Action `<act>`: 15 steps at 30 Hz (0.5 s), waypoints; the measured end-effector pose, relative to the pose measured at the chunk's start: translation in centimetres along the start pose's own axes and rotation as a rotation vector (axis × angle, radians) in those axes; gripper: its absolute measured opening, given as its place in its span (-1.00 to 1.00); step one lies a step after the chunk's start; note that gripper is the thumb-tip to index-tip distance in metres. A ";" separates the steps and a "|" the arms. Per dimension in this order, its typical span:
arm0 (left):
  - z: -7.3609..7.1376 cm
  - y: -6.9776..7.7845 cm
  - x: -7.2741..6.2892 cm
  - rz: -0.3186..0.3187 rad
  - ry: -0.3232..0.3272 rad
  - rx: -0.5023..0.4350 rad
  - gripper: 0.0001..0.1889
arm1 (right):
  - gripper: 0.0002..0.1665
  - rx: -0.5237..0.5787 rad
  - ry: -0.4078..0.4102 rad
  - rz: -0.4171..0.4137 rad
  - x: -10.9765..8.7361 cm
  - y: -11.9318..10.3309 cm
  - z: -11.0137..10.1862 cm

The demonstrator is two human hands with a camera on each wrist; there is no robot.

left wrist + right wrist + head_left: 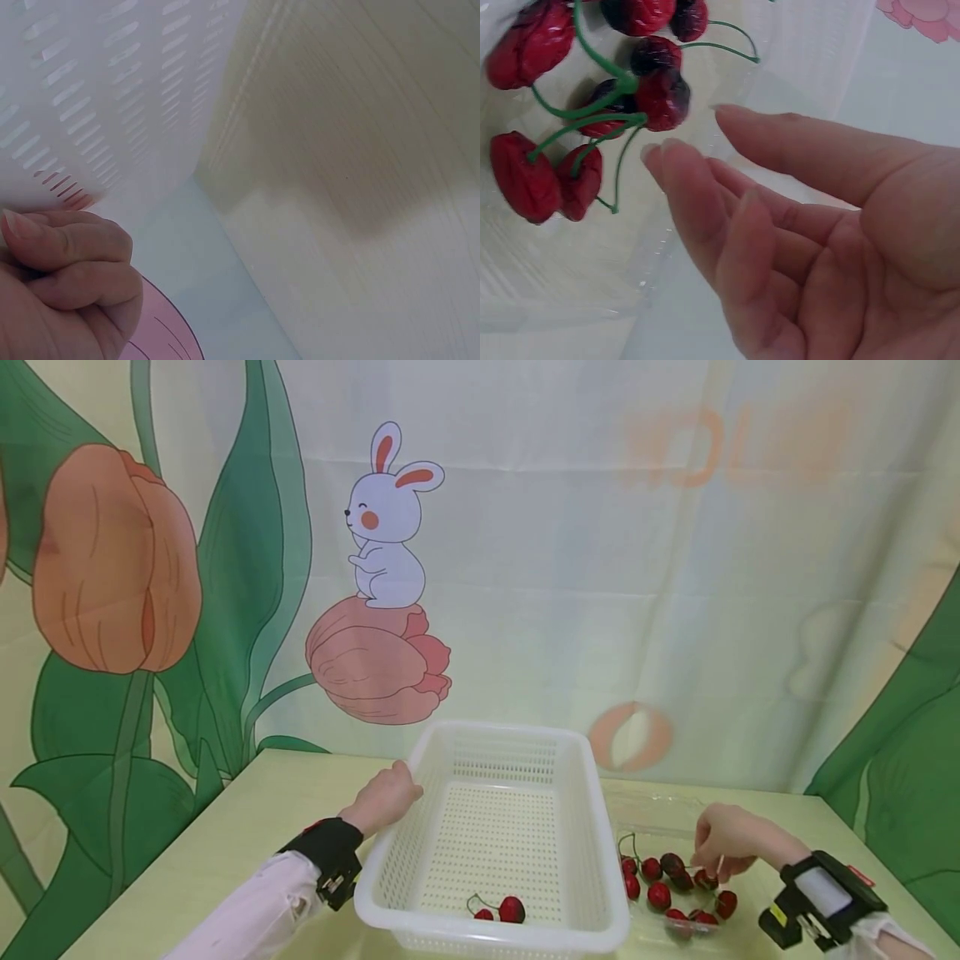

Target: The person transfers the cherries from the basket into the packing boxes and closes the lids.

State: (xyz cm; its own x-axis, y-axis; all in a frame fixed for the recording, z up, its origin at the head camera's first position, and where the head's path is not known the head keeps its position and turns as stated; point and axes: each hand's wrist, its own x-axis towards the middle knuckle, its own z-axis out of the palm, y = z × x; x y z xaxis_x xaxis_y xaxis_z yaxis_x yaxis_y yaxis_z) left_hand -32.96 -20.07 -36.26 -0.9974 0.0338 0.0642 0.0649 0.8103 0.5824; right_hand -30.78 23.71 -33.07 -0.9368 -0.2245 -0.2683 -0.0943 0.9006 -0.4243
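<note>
A white perforated plastic basket (495, 839) stands mid-table, with two red cherries (512, 909) near its front wall, one with a green stem. On its left rim my left hand (386, 797) grips with curled fingers; the left wrist view shows this hand (71, 281) beside the slotted basket wall (112, 82). To the right, several dark red cherries (659, 896) lie in a clear plastic container (577, 277). Over them reaches my right hand (731, 839). In the right wrist view its thumb and fingers (694, 195) are apart, close to a cherry (664, 101), holding nothing.
The pale wood-grain table (225, 835) ends at a hanging cloth backdrop (525, 568) printed with tulips and a rabbit. The container's clear back part (652, 810) lies close beside the basket's right wall.
</note>
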 end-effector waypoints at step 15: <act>0.1 0.0 -0.1 -0.005 -0.005 -0.022 -0.68 | -0.83 0.122 0.133 -0.202 0.3 -3.1 -1.8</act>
State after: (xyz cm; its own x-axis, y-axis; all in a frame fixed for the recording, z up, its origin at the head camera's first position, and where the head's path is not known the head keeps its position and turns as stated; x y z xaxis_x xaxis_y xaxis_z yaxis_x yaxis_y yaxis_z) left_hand -32.88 -20.03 -36.32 -0.9978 0.0330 0.0573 0.0609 0.7972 0.6006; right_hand -31.38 21.52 -30.29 -0.9400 -0.3367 -0.0552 -0.2497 0.7890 -0.5613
